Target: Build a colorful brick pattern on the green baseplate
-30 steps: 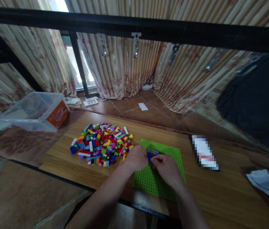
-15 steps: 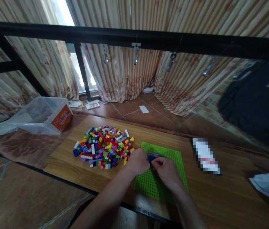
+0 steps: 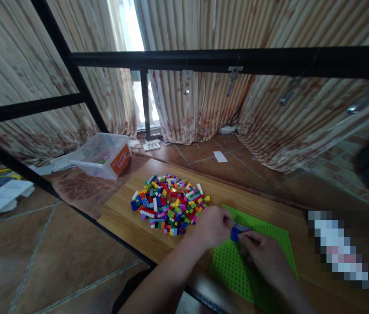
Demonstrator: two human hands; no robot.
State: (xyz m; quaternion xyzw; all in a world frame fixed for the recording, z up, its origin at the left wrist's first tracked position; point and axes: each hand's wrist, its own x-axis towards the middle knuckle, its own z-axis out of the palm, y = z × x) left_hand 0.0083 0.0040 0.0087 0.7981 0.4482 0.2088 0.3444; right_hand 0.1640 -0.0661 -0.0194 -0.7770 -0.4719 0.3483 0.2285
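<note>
A green studded baseplate (image 3: 263, 231) lies on the wooden table (image 3: 128, 218). Over its near-left part my left hand (image 3: 212, 226) and my right hand (image 3: 263, 255) meet, both with fingers closed on a small blue brick (image 3: 235, 233) held between them. A purple-grey piece sits just behind the blue brick; I cannot tell whether the two are joined. A heap of loose coloured bricks (image 3: 167, 203) lies on the table just left of my left hand.
A clear plastic tub (image 3: 102, 155) with an orange label stands on a patterned cloth beyond the table's left end. A black metal frame bar (image 3: 236, 61) crosses above. A blurred-out flat object (image 3: 338, 250) lies at the right. Curtains hang behind; tiled floor lies below.
The camera has swung left, so everything has shifted right in view. Both hands stay together on the blue brick over the baseplate.
</note>
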